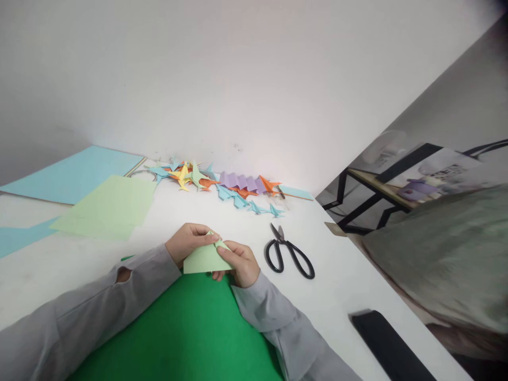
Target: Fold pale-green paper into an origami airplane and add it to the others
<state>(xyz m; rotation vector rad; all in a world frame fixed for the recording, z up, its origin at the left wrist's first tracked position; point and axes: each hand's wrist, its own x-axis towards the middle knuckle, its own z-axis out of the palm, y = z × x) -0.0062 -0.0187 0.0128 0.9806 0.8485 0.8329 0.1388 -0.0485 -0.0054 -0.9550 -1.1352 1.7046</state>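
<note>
Both hands hold one piece of light green paper [204, 260], partly folded, above the green cloth at the table's near edge. My left hand [191, 239] pinches its upper left side, thumb on top. My right hand [241, 262] grips the right side, with its thumb pressed near a small fold at the top and some fingers underneath. The two thumbs nearly meet at that fold. Part of the paper is hidden behind the fingers. To the right, apart from the hands, lie black-handled scissors [289, 251] with slightly parted blades.
Folded paper figures [194, 176] in several colours lie along the wall, beside a purple pleated strip [240, 182]. Blue sheets [79, 172] and a green sheet [111, 206] lie at left. A black flat object [391, 344] rests at the right front edge.
</note>
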